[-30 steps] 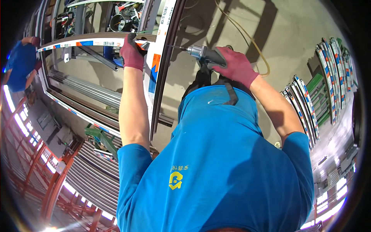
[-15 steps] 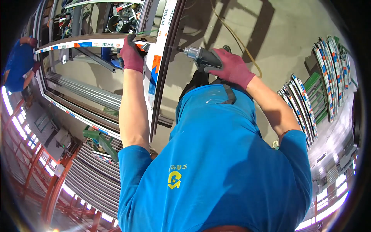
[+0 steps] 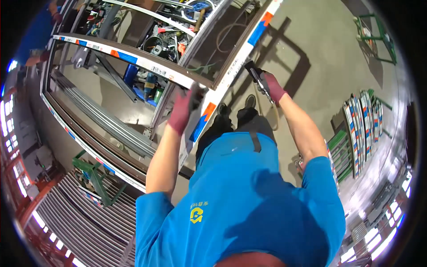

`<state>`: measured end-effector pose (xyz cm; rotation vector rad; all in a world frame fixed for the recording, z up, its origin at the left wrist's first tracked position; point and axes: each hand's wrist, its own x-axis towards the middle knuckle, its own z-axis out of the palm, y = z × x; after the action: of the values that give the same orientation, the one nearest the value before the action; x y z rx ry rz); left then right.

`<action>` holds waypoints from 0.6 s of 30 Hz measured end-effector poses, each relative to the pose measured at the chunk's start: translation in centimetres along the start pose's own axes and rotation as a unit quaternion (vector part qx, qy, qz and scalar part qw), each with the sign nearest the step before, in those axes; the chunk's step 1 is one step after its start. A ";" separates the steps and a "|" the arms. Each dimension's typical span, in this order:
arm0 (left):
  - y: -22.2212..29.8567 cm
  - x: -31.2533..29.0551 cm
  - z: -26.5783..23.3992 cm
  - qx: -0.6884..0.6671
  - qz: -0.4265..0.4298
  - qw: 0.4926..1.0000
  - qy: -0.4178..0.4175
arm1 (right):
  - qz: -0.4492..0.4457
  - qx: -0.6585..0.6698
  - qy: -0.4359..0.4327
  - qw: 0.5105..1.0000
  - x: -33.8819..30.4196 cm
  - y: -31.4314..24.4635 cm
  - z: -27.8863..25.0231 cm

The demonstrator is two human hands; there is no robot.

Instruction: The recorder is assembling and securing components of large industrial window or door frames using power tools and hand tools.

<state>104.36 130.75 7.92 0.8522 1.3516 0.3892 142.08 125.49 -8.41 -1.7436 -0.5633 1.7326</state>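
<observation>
A long window or door frame (image 3: 155, 66), brown with white protective film printed in orange and blue, spans the view from far left to centre. My left hand (image 3: 182, 107), in a maroon glove with dark grey fingers, is beside the corner where a crossbar meets the near rail. Motion smears its fingers, so I cannot tell whether they grip anything. Out past the frame's near rail, my right hand (image 3: 272, 88) in a matching glove is closed around a dark and silver power drill (image 3: 254, 73). The drill points up and left toward the rail.
Under the frame lie a tray of tools and small parts (image 3: 162, 42) and a blue drill (image 3: 150, 82). A co-worker in blue (image 3: 35, 35) stands at far left. Racks of film-wrapped profiles (image 3: 360, 129) and a green stand (image 3: 378, 40) are at right; grey profiles (image 3: 80, 213) lie lower left.
My view has shifted along the frame. The left hand has left the crossbar and moved to the corner. My right hand has carried the drill up and away from my waist.
</observation>
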 end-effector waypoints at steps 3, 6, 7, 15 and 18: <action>-3.1 -4.5 -1.5 0.310 0.057 0.949 -0.027 | 0.043 0.108 -0.062 0.991 6.8 -4.7 4.5; -4.9 -5.6 -0.3 0.371 0.113 0.915 0.114 | -0.147 -0.099 -0.180 0.967 13.6 -2.3 4.5; -6.5 -4.9 -0.6 0.401 0.124 0.899 0.128 | -0.175 0.003 -0.217 0.960 15.3 -1.2 5.4; -4.2 -6.3 -0.4 0.187 0.035 0.977 0.101 | 0.080 0.316 -0.493 0.807 17.5 -9.6 15.7; -2.1 -6.1 -0.4 0.175 -0.022 0.981 0.078 | 0.387 0.425 -0.375 0.727 17.6 -14.6 16.8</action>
<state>102.22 125.26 10.64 1.0956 1.6098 0.1864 128.05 150.10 -10.65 -0.5296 0.7490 2.6488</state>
